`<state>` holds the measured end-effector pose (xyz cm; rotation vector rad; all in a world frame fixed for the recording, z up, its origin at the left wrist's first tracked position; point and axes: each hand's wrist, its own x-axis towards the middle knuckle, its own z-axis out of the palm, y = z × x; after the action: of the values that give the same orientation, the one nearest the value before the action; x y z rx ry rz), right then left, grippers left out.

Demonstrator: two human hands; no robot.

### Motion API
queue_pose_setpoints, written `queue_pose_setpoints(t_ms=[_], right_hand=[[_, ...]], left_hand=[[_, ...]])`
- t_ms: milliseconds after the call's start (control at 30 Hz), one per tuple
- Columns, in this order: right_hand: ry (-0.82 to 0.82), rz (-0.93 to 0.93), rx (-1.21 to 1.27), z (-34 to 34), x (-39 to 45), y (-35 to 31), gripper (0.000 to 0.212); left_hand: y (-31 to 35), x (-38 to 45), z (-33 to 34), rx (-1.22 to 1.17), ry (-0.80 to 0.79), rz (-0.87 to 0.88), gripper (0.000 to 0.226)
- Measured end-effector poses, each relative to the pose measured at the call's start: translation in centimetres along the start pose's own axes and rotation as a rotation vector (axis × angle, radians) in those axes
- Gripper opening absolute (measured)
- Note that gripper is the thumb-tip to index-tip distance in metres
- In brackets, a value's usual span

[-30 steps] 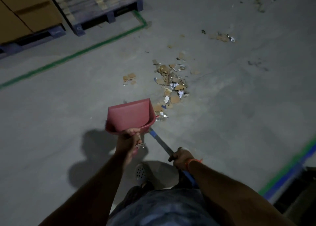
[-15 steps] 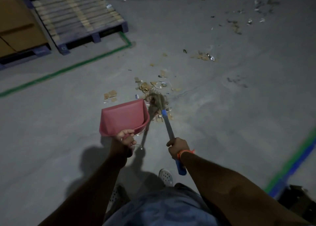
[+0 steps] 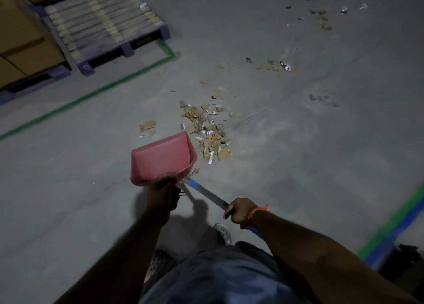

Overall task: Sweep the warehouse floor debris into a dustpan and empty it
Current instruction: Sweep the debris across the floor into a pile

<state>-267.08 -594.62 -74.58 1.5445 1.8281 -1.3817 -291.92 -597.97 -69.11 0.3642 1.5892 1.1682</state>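
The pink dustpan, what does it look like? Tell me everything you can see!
The dustpan is pink and looks like smooth plastic, with a wide flat tray and raised side walls. The left hand grips its handle at the near end. Its open mouth points away, toward the pile of scraps just to its right. Its tray looks empty.

Bare-armed person wears an orange wristband point(image 3: 258, 210), blue patterned shorts point(image 3: 220, 278) and perforated clogs point(image 3: 223, 232).
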Motion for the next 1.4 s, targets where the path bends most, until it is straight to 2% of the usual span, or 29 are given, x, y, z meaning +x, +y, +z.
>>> queue_pose_setpoints(t_ms=[100, 167, 367, 467, 633, 800, 1067, 1267, 1400], right_hand=[[-0.049, 0.067, 0.03, 0.5, 0.1, 1.0, 0.039], [-0.019, 0.128, 0.075, 0.9, 0.3, 1.7, 0.034], [0.324, 0.29, 0.283, -0.2, 2.1, 2.0, 0.023], [0.445, 0.246, 0.271, -1.3, 2.8, 1.5, 0.022], [0.559, 0.19, 0.343, -1.3, 2.8, 1.8, 0.027], [0.555, 0.092, 0.363, -1.4, 3.4, 1.3, 0.026], [0.329, 0.017, 0.336, -0.2, 5.5, -3.1, 0.032], [0.249, 0.1, 0.331, -1.5, 9.7, -8.0, 0.028], [0.318, 0.202, 0.412, -4.6, 13.0, -9.7, 0.015]], left_hand=[[0.0, -0.6, 0.0, 0.009, 0.044, -0.003, 0.024], [0.0, -1.0, 0.0, 0.002, 0.067, -0.012, 0.026], [-0.1, -1.8, -0.7, -0.013, 0.114, -0.027, 0.024], [-0.3, -2.0, -1.2, -0.002, 0.126, -0.014, 0.024], [-0.2, -2.0, -1.2, 0.002, 0.132, -0.012, 0.024], [0.1, -1.8, -0.6, 0.039, 0.143, -0.032, 0.018], [1.1, -0.3, -2.5, 0.004, 0.134, -0.041, 0.02], [2.7, 3.4, -5.5, -0.023, 0.11, -0.046, 0.025], [4.9, 7.0, -7.3, -0.01, 0.107, -0.059, 0.03]])
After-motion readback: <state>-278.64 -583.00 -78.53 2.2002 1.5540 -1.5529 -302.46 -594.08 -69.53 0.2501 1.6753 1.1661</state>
